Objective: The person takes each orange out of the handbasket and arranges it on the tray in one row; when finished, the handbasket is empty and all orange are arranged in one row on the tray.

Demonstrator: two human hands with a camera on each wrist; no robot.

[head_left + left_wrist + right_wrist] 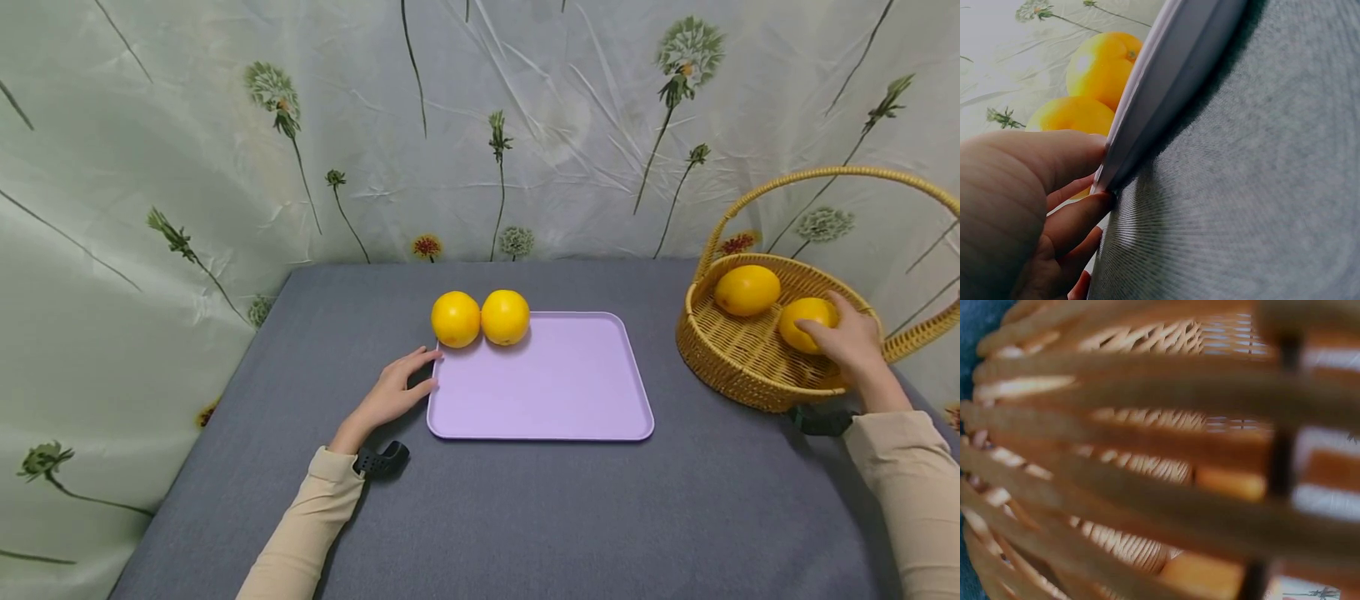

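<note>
Oranges (506, 317): four in view, two on the tray (555, 392), two off it. Dead level, about halfway by my judgement, though which way the fruit was going, I couldn't tell!
Left hand (393, 387): at the tray's left edge, fingers spread, tips touching the rim.
Tray pair: side by side at the tray's far left corner, unheld.
Right hand (851, 337): well right of the tray, inside the basket (716, 373), and yes, thumb and fingers curled round one orange!
Last orange (747, 291): right of the tray, loose in the basket, unheld.
</note>
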